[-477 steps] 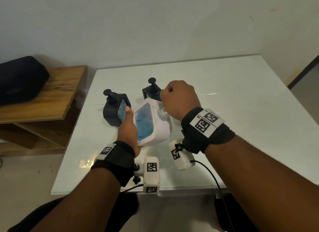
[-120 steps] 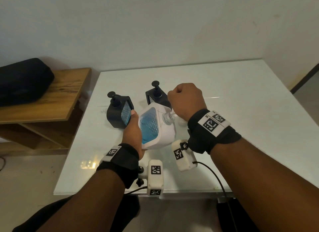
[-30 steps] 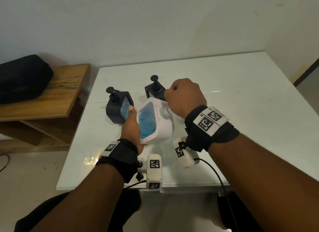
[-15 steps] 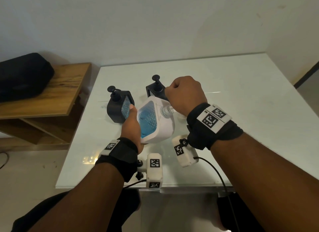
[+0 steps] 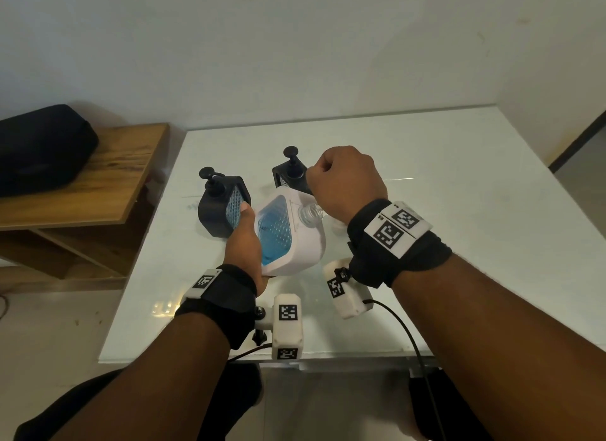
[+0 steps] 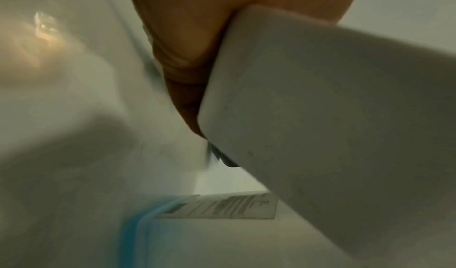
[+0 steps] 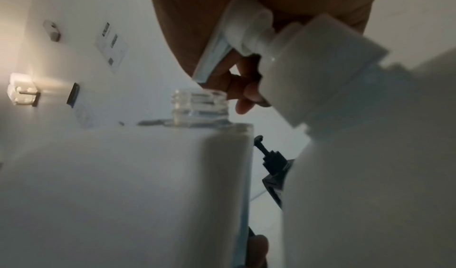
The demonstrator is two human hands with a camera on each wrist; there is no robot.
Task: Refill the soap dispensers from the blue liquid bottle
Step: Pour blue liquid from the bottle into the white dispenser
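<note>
The table [image 5: 459,184] is a pale glass top, and everything sits on the half nearest the person. A wooden shelf [image 5: 108,181] stands off to the left-hand side, with a black bag [image 5: 39,148] lying on it.

The white bottle [image 5: 295,240] with the blue liquid is at the centre of the grip: the left hand [image 5: 244,240] wraps round its left side, thumb up along the blue window, and the left wrist view shows the palm pressed against a white corner of it. The bottle leans back toward the person. Its clear threaded neck [image 5: 310,212] stands bare, just under the right hand [image 5: 344,181].

That right hand is closed into a fist above the neck, and the right wrist view shows its fingers [image 7: 246,96] curled round the white pump cap [image 7: 251,30], held clear of the neck and not touching it.

Two black dispensers stand beyond the grip. One dispenser [image 5: 223,207] is just past the left thumb, nearly touching it, pump on. The other dispenser [image 5: 290,175] stands behind the bottle, partly hidden by the right knuckles, pump on as well.
</note>
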